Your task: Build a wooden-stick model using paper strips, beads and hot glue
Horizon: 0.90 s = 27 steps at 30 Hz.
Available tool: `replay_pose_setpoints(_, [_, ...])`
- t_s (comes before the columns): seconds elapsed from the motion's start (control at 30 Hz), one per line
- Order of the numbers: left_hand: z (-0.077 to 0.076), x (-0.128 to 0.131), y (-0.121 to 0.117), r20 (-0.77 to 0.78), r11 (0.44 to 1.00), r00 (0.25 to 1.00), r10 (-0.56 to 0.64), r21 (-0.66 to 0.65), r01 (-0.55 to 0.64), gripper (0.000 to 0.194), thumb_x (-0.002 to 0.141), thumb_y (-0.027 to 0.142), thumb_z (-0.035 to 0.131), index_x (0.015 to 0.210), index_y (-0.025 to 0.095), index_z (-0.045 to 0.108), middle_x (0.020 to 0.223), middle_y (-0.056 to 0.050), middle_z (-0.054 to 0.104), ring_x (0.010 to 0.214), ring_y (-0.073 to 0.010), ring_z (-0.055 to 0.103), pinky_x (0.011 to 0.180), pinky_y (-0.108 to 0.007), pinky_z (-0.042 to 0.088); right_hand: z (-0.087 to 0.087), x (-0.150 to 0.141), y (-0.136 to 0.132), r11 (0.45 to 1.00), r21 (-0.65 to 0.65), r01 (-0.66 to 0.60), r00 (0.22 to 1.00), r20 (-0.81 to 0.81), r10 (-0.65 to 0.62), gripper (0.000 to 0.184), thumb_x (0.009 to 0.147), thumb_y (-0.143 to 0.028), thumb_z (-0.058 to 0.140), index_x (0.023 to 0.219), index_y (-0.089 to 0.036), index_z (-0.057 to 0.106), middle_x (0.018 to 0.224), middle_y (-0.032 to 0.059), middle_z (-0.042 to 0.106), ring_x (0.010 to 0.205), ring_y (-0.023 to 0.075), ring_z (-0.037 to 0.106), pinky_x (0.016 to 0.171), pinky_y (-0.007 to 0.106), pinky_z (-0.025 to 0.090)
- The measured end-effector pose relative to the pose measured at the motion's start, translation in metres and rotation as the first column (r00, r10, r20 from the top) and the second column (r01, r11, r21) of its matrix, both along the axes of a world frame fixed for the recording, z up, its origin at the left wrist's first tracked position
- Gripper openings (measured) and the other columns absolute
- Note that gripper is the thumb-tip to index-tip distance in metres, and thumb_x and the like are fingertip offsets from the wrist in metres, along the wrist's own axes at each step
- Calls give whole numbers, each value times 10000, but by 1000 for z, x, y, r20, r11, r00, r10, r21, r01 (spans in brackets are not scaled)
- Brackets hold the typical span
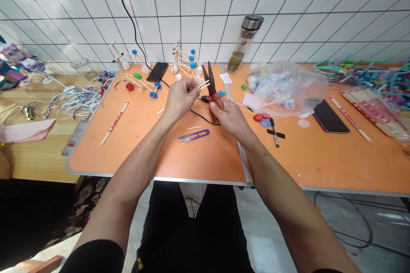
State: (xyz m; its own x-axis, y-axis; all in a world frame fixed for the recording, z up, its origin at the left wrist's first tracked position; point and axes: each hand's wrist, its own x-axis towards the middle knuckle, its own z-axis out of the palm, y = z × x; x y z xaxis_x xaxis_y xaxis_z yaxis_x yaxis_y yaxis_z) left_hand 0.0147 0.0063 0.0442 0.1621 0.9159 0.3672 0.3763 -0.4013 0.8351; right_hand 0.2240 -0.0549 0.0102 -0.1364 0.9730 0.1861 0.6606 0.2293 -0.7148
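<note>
Pinched in the fingers of my left hand are thin wooden sticks, their tips pointing right toward the pliers' jaws. My right hand is wrapped round the red handles of long-nose pliers, whose dark jaws stand apart and point away from me. I cannot tell whether the sticks touch the jaws. On the orange table below my hands lie purple thread snips and a short piece of stick. Behind my hands stands a stick frame with blue caps; another stick frame is to its left.
A glass tea bottle stands by the tiled wall. To the right are a plastic bag, a phone, a marker and packed chopsticks. Another phone and tangled wires lie left. A black cable crosses the table.
</note>
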Motion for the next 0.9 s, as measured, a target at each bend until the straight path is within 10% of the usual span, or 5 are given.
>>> replay_pose_setpoints(0.57, [7, -10, -5, -405, 987, 907, 115, 150, -58, 141, 1026, 210, 733, 905, 244, 798, 867, -63, 815, 849, -258, 700, 782, -388, 445, 9, -4, -2, 997, -57, 54, 995, 81, -49, 213, 1073, -394, 515, 1022, -252, 666, 1063, 146, 833, 1007, 371, 753, 924, 457, 537])
replay_pose_setpoints(0.9, [3, -8, -4, -300, 990, 951, 78, 138, -38, 142, 961, 167, 787, 855, 256, 816, 775, -49, 754, 835, -265, 680, 819, -378, 457, 11, -3, -2, 990, -122, 68, 996, 61, -61, 212, 1096, -388, 540, 960, -273, 655, 939, 103, 804, 940, 360, 747, 878, 456, 542])
